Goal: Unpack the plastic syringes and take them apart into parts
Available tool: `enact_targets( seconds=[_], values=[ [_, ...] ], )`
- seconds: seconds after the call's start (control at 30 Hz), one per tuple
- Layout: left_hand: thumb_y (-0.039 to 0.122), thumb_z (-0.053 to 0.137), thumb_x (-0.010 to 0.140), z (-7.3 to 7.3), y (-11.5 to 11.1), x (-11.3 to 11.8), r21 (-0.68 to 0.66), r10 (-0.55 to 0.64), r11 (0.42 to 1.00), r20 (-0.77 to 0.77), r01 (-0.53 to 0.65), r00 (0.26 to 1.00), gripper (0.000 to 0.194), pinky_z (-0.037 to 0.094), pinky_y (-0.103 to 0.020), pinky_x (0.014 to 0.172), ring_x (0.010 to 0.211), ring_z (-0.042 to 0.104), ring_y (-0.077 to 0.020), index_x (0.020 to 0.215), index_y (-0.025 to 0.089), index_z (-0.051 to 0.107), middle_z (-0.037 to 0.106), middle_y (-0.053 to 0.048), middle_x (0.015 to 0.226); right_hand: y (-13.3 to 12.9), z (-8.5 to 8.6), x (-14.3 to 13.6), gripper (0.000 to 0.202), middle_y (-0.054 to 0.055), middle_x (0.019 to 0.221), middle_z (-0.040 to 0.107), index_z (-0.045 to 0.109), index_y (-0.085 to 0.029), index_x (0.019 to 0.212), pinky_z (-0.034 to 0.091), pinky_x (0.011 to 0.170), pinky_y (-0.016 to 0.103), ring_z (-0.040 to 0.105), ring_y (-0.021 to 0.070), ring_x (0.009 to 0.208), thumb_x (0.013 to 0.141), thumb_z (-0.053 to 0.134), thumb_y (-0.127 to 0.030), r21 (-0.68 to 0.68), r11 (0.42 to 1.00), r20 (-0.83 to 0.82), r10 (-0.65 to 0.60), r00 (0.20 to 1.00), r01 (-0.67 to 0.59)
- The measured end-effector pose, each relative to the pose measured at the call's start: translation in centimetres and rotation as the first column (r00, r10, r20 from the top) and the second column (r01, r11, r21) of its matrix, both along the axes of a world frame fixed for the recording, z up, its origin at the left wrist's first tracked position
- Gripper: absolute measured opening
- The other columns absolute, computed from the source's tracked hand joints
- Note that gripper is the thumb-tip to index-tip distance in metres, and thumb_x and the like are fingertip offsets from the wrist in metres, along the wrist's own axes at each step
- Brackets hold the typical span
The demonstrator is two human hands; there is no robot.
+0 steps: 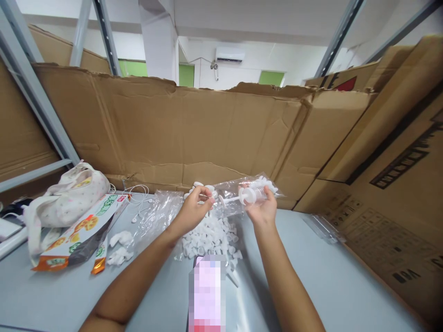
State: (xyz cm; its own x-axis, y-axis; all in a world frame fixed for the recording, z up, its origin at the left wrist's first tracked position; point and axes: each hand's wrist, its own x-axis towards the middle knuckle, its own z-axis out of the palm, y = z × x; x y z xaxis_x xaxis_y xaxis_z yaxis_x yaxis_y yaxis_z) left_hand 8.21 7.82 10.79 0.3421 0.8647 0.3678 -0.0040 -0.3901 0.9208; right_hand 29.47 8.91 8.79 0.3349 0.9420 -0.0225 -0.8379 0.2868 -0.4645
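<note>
My right hand (263, 212) is wrapped round a large syringe (245, 196) with a clear barrel and a white plunger pulled well out to the left. Just left of the plunger's end, my left hand (195, 210) is closed in a pinch; what its fingertips hold is too small to make out. A clear plastic bag (230, 188) with white parts in it lies behind the syringe. Below both hands spreads a heap of small white plastic pieces (211, 237). White round parts (198, 184) show behind my left hand.
A phone (206, 295) with a blurred-out screen lies in front of the heap. To the left are crumpled clear film (155, 216), tissues (120, 246), white earphones (138, 203), a snack packet (83, 230) and a white bag (65, 193). Cardboard walls (207, 129) enclose the table.
</note>
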Motion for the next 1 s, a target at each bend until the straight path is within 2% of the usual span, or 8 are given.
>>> enact_targets(
  seconds=[0.13,0.3,0.43,0.6,0.67,0.8,0.87,1.0],
  values=[
    [0.032,0.059,0.081,-0.8,1.5,-0.2,-0.227,-0.188,0.957,-0.007,0.182,0.982,0.033,0.052,-0.035,0.076,0.079,0.062,-0.0157,0.108,0.015,0.050,0.057,-0.009,0.099,0.0,-0.1,-0.3,0.025,0.004,0.087,0.072,0.058,-0.021,0.096,0.055,0.079,0.040,0.067,0.0190,0.085,0.079,0.046,-0.034,0.054,0.998,-0.072,0.014,0.997,-0.010],
    [0.035,0.065,0.075,-1.3,1.6,-0.1,-0.272,-0.256,0.930,0.008,0.249,0.967,0.049,0.051,-0.036,0.077,0.078,0.064,-0.0174,0.117,0.016,0.048,0.057,-0.009,0.102,-0.1,-0.5,-1.9,0.039,0.008,0.091,0.071,0.059,-0.015,0.101,0.057,0.069,0.038,0.066,0.0226,0.090,0.080,0.042,-0.044,0.039,0.996,-0.148,0.080,0.986,-0.075],
    [0.033,0.063,0.076,-1.5,1.6,0.0,-0.206,-0.252,0.949,-0.036,0.240,0.967,0.049,0.050,-0.035,0.075,0.079,0.063,-0.0178,0.120,0.017,0.046,0.058,-0.006,0.093,-0.3,-0.7,-3.3,0.041,0.007,0.091,0.072,0.061,-0.017,0.099,0.056,0.068,0.037,0.067,0.0223,0.088,0.081,0.044,-0.049,0.038,0.991,-0.154,0.134,0.979,-0.130],
    [0.027,0.059,0.078,-1.4,2.0,-0.4,0.055,-0.079,0.994,-0.222,0.093,0.972,0.033,0.048,-0.032,0.074,0.079,0.057,-0.0156,0.110,0.020,0.056,0.061,-0.005,0.099,-0.3,-0.6,-4.0,0.038,0.007,0.098,0.071,0.062,-0.018,0.100,0.053,0.082,0.041,0.065,0.0212,0.095,0.082,0.046,-0.047,0.035,0.990,-0.186,0.140,0.972,-0.136],
    [0.023,0.058,0.078,-1.2,2.1,-0.7,0.090,-0.162,0.979,-0.216,0.185,0.963,0.030,0.047,-0.033,0.080,0.089,0.057,-0.0172,0.107,0.020,0.059,0.059,-0.007,0.112,-0.4,-0.5,-4.0,0.037,0.006,0.098,0.071,0.062,-0.019,0.101,0.052,0.084,0.042,0.065,0.0213,0.098,0.083,0.047,-0.047,0.034,0.991,-0.179,0.132,0.975,-0.128],
    [0.010,0.051,0.077,-0.8,1.8,-1.1,0.032,-0.447,0.891,-0.108,0.453,0.888,0.048,0.046,-0.034,0.088,0.101,0.053,-0.0160,0.122,0.028,0.052,0.043,-0.005,0.137,-0.5,-0.2,-4.0,0.034,0.005,0.094,0.072,0.061,-0.020,0.101,0.052,0.083,0.043,0.065,0.0219,0.098,0.084,0.045,-0.045,0.018,0.994,-0.140,0.107,0.984,-0.105],
    [0.007,0.047,0.077,-0.8,1.6,-1.0,0.021,-0.469,0.882,-0.083,0.472,0.879,0.053,0.046,-0.034,0.088,0.102,0.053,-0.0155,0.125,0.029,0.050,0.038,-0.005,0.140,-0.6,-0.1,-4.1,0.034,0.006,0.094,0.072,0.061,-0.019,0.101,0.053,0.082,0.042,0.065,0.0222,0.098,0.085,0.044,-0.044,0.007,0.994,-0.130,0.106,0.986,-0.106],
    [0.004,0.042,0.077,-0.6,1.4,-0.8,0.041,-0.401,0.913,-0.106,0.407,0.910,0.054,0.048,-0.032,0.084,0.096,0.056,-0.0139,0.124,0.028,0.052,0.043,-0.005,0.138,-0.5,-0.3,-4.1,0.035,0.006,0.095,0.072,0.061,-0.019,0.101,0.055,0.076,0.039,0.065,0.0220,0.099,0.085,0.044,-0.045,0.018,0.990,-0.115,0.142,0.983,-0.141]
  ],
)
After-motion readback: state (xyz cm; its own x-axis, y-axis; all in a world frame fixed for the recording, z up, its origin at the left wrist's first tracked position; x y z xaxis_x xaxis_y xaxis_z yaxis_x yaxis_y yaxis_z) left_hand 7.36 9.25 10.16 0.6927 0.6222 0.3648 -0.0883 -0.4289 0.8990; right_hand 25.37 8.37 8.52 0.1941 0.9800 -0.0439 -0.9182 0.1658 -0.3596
